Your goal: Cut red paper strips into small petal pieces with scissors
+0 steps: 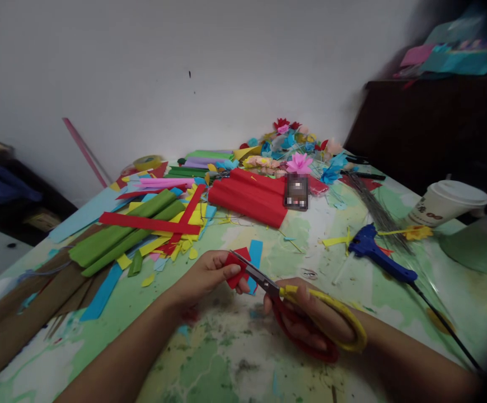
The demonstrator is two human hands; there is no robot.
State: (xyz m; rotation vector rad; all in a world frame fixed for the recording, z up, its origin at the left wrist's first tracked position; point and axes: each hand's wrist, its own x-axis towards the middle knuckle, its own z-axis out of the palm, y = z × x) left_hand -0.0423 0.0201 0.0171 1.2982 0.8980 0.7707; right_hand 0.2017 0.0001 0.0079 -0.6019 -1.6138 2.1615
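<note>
You're pinching the probably flimsy red paper (235, 262) beside the cut with your left hand (205, 275), your right hand (310, 320) clenching the scissors (269, 286).

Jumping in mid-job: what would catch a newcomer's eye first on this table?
At the near edge, the left hand pinches a red paper piece while the right hand holds yellow-and-red scissors to it. Behind, a red crepe roll lies mid-table, green paper rolls to its left, a blue glue gun to the right.

A blue glue gun (378, 254) lies near a paper cup (447, 202)
</note>
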